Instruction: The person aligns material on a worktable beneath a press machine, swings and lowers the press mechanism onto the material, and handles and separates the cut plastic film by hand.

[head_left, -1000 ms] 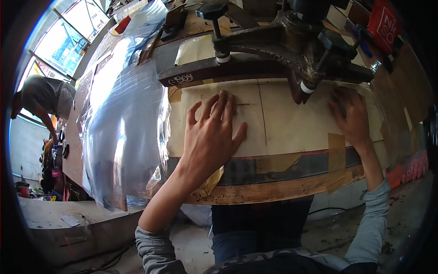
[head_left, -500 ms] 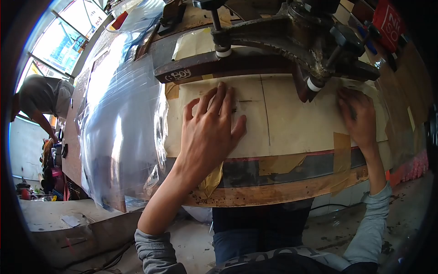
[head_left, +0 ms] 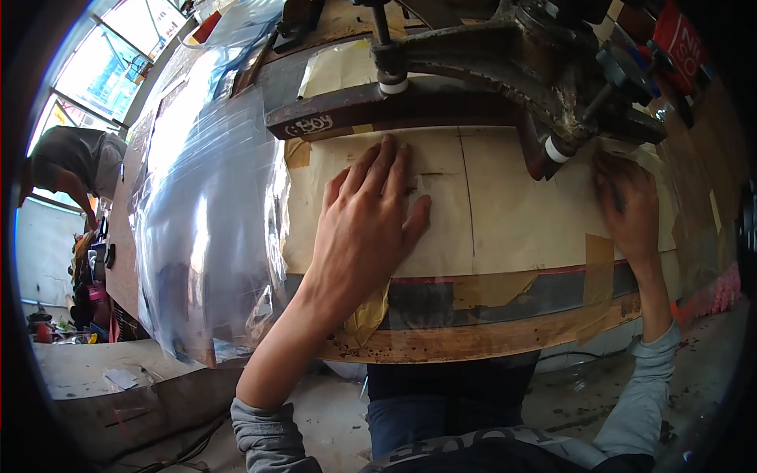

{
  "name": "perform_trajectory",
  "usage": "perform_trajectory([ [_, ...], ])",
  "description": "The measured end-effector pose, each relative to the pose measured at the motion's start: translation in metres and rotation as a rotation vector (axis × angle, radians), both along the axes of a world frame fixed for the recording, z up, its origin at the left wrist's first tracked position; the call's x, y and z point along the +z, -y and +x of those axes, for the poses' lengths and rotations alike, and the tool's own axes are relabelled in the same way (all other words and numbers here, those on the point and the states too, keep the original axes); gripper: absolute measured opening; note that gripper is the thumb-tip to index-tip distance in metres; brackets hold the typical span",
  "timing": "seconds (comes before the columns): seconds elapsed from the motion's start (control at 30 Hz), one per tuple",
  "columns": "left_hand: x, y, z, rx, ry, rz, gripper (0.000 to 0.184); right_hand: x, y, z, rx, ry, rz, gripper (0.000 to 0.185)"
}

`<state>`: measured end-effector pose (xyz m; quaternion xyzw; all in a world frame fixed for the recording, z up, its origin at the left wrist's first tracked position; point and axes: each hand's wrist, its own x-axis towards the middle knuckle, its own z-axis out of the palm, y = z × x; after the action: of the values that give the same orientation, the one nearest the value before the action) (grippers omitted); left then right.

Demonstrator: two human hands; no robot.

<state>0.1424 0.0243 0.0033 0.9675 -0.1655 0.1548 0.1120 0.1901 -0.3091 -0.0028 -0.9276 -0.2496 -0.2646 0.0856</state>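
My left hand (head_left: 367, 201) lies palm down on cream paper (head_left: 512, 221) marked with dark pencil lines. Its fingers point away from me, tips close to a dark bar (head_left: 394, 113), with the thumb apart. Toward the paper's right end, my right hand (head_left: 633, 205) rests with bent fingers and a gap at the thumb; its fingertips are partly in shadow. A faint sheen over the paper looks like clear film, but I cannot tell its edges. Above the paper stands a heavy metal frame (head_left: 473, 51) with screw knobs, its dark bars low over the paper's far side.
Glossy clear plastic sheets (head_left: 205, 221) lie left of the paper. Brown tape (head_left: 599, 276) crosses the table's near side, above its wooden edge (head_left: 473, 340). Another person (head_left: 75, 162) bends over at far left. A red sign (head_left: 678, 43) is at upper right.
The view has shifted slightly, so the frame and paper appear a little further right. The fingers of my left hand are closer together. Both hands remain on the paper.
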Motion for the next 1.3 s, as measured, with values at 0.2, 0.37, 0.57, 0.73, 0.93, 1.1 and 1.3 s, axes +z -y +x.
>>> perform_trajectory([
  [0.2, 0.0020, 0.0008, -0.0003, 0.004, 0.003, 0.006, 0.050, -0.0015, 0.0006, 0.0008, 0.006, 0.004, 0.013, 0.022],
  [0.37, -0.0020, -0.0001, 0.0001, 0.009, 0.039, 0.052, 0.050, -0.0016, 0.0008, 0.0006, 0.005, 0.012, 0.017, 0.022],
  [0.57, 0.0017, 0.0006, -0.0012, 0.024, 0.033, 0.064, 0.049, -0.0063, 0.0015, -0.0003, -0.005, 0.014, 0.063, 0.022],
  [0.73, 0.0043, 0.0033, -0.0006, 0.025, 0.039, 0.096, 0.050, -0.0055, 0.0051, -0.0032, -0.007, 0.007, 0.075, 0.021],
  [0.93, 0.0036, 0.0052, -0.0021, 0.041, 0.008, 0.090, 0.050, -0.0054, 0.0032, -0.0033, 0.002, -0.010, 0.107, 0.021],
  [1.1, 0.0050, 0.0066, -0.0028, 0.061, -0.015, 0.090, 0.050, -0.0038, 0.0029, -0.0031, 0.017, -0.035, 0.134, 0.021],
  [1.3, 0.0046, 0.0071, -0.0028, 0.069, -0.018, 0.092, 0.050, -0.0031, 0.0037, -0.0012, 0.047, -0.042, 0.150, 0.023],
])
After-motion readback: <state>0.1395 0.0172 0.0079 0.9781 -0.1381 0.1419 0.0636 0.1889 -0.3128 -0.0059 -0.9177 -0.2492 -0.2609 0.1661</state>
